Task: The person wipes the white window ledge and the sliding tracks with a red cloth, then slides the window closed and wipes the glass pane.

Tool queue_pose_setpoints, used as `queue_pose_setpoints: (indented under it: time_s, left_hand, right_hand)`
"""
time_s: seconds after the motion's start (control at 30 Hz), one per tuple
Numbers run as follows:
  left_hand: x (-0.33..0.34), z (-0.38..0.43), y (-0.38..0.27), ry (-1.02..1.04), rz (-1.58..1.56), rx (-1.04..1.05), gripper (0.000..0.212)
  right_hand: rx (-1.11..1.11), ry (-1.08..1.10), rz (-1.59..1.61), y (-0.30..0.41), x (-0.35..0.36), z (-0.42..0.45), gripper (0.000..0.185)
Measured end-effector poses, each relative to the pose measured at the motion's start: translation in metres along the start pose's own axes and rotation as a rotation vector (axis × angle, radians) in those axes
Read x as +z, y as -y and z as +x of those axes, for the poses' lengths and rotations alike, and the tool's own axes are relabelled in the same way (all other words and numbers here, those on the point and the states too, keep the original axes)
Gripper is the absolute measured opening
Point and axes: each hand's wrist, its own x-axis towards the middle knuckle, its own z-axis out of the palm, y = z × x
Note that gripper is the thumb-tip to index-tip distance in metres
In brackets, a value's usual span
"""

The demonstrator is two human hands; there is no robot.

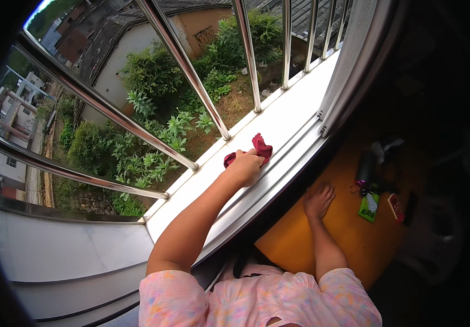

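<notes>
My left hand (246,168) grips a crumpled dark red cloth (263,148) on the white window sill (300,100). Parts of the cloth stick out on both sides of my fingers. Just beside it run the metal tracks of the sliding window (277,157). My right hand (318,201) lies flat on an orange-brown wooden table (296,233), holding nothing, near the table's edge by the window.
Shiny metal window bars (194,81) stand along the sill's outer edge. A sliding window frame (343,77) is at the upper right. On the table lie a green packet (368,207), a red-and-white handheld device (396,207) and a dark cylindrical object (365,167).
</notes>
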Motion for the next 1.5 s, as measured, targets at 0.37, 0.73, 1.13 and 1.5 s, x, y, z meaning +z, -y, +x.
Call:
queue_pose_setpoints:
  time_s: [0.37,0.73,1.13,1.5]
  left_hand:
    - [0.056,-0.131,0.054,-0.046,0.029,-0.444,0.025]
    - [0.087,-0.162,0.082,-0.237,0.188,-0.756,0.023]
    - [0.068,-0.104,0.09,-0.353,0.238,-0.581,0.022]
    - [0.075,-0.17,0.094,-0.057,0.063,-0.851,0.022]
  right_hand:
    - [-0.034,-0.04,0.027,0.001,-0.012,0.0,0.062]
    - [0.025,0.037,-0.008,-0.001,-0.01,0.002,0.061]
    - [0.013,0.075,-0.064,0.001,-0.008,0.003,0.061]
    - [0.025,0.042,0.005,0.0,-0.005,0.003,0.061]
